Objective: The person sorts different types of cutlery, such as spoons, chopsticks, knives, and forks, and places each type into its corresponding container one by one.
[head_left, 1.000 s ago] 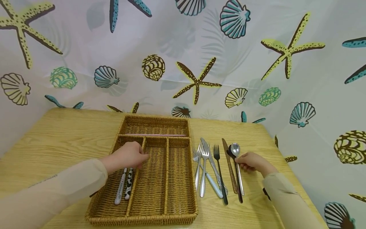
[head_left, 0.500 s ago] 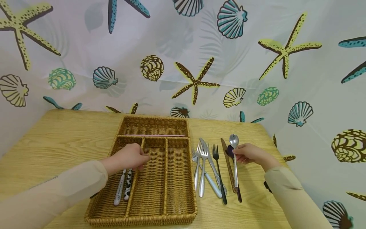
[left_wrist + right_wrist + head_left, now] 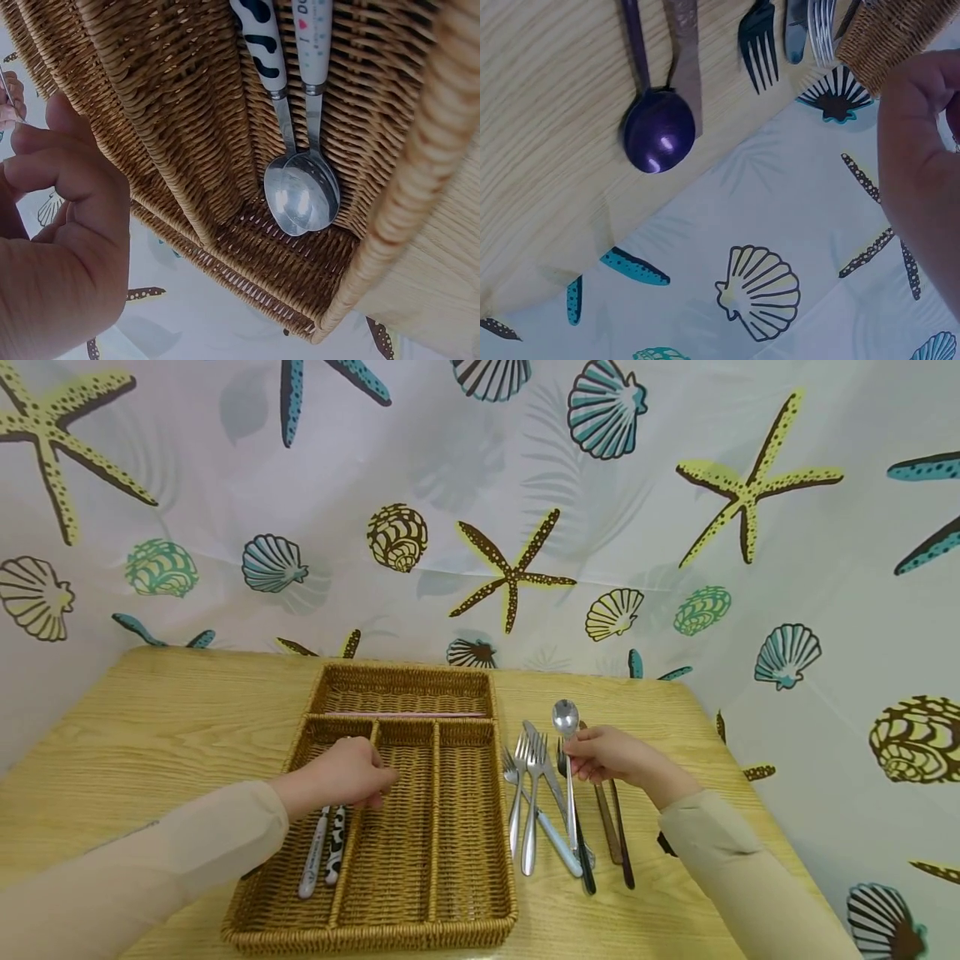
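My right hand (image 3: 611,756) pinches a silver spoon (image 3: 566,715) by the upper handle, bowl pointing away, over the black fork (image 3: 588,872). The right wrist view hides the held spoon but shows a dark purple spoon (image 3: 660,135) beside a brown knife (image 3: 688,67) on the table. My left hand (image 3: 348,772) hovers over the wicker cutlery tray (image 3: 367,937), fingers loosely curled around nothing. Below it, in the left compartment, lie two spoons with patterned handles: a black-and-white one (image 3: 262,49) and a white one (image 3: 313,45), their bowls overlapping.
Between tray and right hand lie silver forks (image 3: 530,839), a silver knife (image 3: 553,785) and a blue-handled piece (image 3: 558,847). A thin pink stick (image 3: 405,715) lies in the tray's back compartment. A shell-print cloth (image 3: 420,602) hangs behind the wooden table (image 3: 217,710).
My right hand has lifted the silver spoon off the dark spoon and carried it left, over the black fork. My left hand has barely moved.
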Demonstrator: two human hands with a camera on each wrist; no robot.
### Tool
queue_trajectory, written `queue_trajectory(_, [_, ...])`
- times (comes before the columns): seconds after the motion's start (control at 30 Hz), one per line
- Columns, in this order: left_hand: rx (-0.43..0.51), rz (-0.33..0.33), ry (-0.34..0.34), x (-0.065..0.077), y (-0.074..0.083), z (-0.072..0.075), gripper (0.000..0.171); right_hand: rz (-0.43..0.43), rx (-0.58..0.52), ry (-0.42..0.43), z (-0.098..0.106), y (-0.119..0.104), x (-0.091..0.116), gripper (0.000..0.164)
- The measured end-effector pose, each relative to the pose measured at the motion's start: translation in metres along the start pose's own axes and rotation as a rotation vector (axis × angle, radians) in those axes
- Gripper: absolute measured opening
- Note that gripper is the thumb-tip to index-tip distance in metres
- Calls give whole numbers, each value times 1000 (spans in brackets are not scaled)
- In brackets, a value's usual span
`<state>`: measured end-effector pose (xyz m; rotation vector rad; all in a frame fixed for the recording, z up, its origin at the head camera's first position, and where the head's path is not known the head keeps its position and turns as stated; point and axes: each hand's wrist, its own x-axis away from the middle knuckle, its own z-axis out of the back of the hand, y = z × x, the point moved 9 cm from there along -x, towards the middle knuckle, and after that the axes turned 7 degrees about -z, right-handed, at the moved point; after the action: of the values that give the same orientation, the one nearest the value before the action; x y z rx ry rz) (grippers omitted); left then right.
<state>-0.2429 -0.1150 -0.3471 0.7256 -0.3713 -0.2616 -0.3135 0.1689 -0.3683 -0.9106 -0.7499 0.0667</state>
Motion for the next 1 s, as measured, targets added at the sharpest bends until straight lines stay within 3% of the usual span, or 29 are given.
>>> queue_trajectory(0.33, [32, -8, 0, -4, 9, 0, 49, 18, -46, -22, -19, -18, -6, 20])
queue_trajectory(0.63, [29, 5, -11, -7, 17, -1, 37, 21, -81, -47, -35, -30, -11, 19])
queue_trajectory(1.0, [89, -11, -35, -11, 28, -11, 44, 63, -64, -79, -56, -50, -17, 20])
